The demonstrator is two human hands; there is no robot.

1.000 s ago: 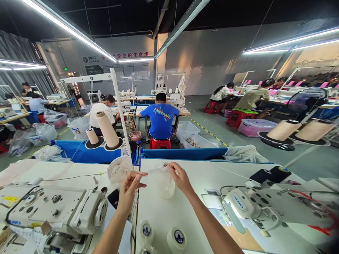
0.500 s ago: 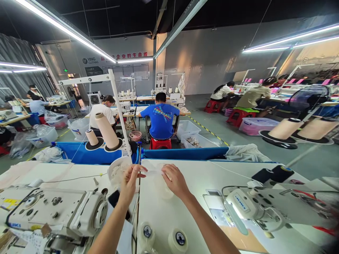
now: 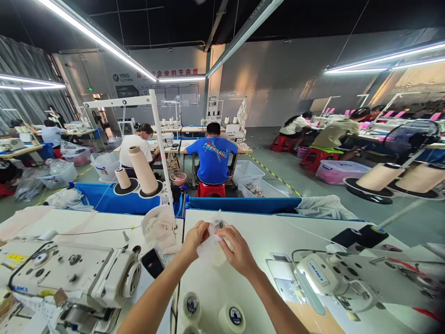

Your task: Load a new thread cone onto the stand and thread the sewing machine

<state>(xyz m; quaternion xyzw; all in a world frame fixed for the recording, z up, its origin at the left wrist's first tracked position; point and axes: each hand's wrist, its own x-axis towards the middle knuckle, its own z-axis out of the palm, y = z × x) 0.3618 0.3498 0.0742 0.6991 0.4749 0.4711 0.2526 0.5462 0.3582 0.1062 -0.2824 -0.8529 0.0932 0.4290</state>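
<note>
Both my hands meet over the white table [image 3: 264,232], gripping a small clear plastic bag [image 3: 210,248] between them. My left hand [image 3: 193,240] pinches the bag's top left, fingers closed. My right hand [image 3: 237,250] holds the bag's right side, fingers curled on it. The bag hangs a little above the tabletop; what is inside it is too faint to make out.
A white sewing machine [image 3: 76,278] stands at the left, another [image 3: 347,278] at the right. A white bowl of cloth scraps [image 3: 158,225] and a dark phone [image 3: 153,263] lie near my left arm. Tape rolls [image 3: 231,317] sit at the front. Thread cones [image 3: 142,171] stand behind. Other people sew farther back.
My hands have come together from apart, bunching the clear bag between them. My left hand moved right, toward the right hand.
</note>
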